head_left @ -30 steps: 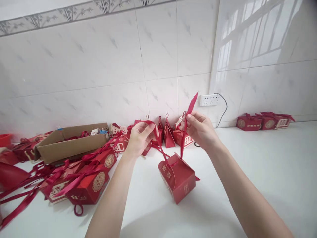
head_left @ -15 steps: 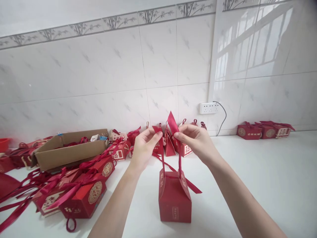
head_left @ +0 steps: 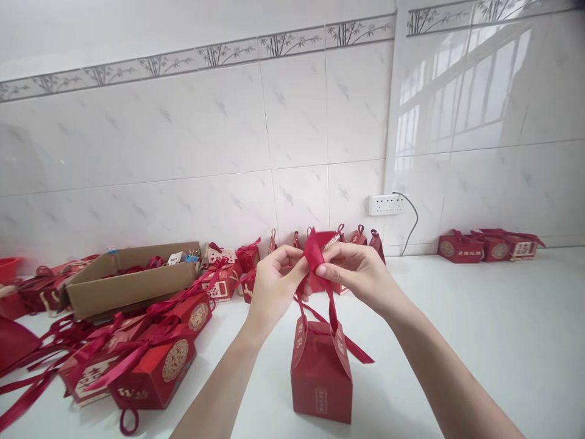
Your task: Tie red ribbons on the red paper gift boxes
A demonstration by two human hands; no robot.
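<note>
A small red gift box (head_left: pixel 321 379) stands upright on the white counter (head_left: pixel 479 341) in front of me. A dark red ribbon (head_left: pixel 315 268) rises from its top flaps. My left hand (head_left: pixel 273 286) pinches one strand of the ribbon just above the box. My right hand (head_left: pixel 361 273) pinches the other strand, and the two strands cross between my fingertips. A loose ribbon tail (head_left: pixel 356 349) trails down to the right of the box.
A heap of red boxes with ribbons (head_left: pixel 137 360) lies at the left, behind it an open cardboard carton (head_left: pixel 128 277). More small red boxes (head_left: pixel 361 238) line the tiled wall; several sit at the far right (head_left: pixel 491 246). A wall socket with a cable (head_left: pixel 386 204) is behind.
The box has gone from tilted to standing upright. My hands have come together above it, bringing the two ribbon strands from apart to crossed.
</note>
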